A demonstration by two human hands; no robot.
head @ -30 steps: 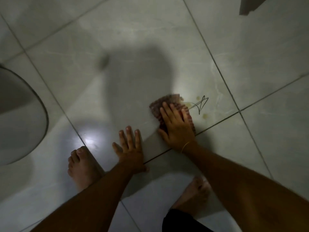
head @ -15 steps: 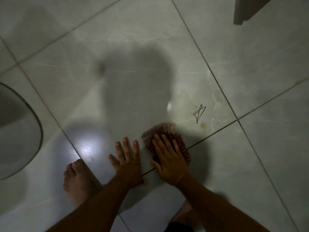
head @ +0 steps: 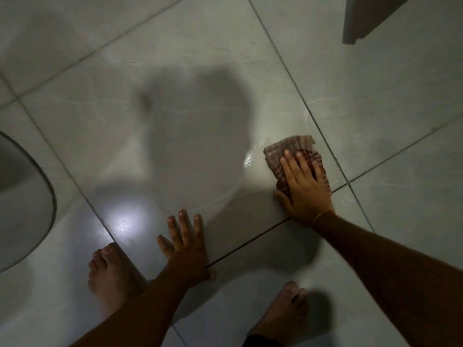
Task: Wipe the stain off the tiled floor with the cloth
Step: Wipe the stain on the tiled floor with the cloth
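Your right hand (head: 304, 189) lies flat, fingers spread, pinning the checked cloth (head: 290, 150) to the tiled floor (head: 175, 71) at three o'clock to bear down on the stain, hidden beneath it. Your left hand (head: 185, 242), open and holding nothing, braces at six o'clock.
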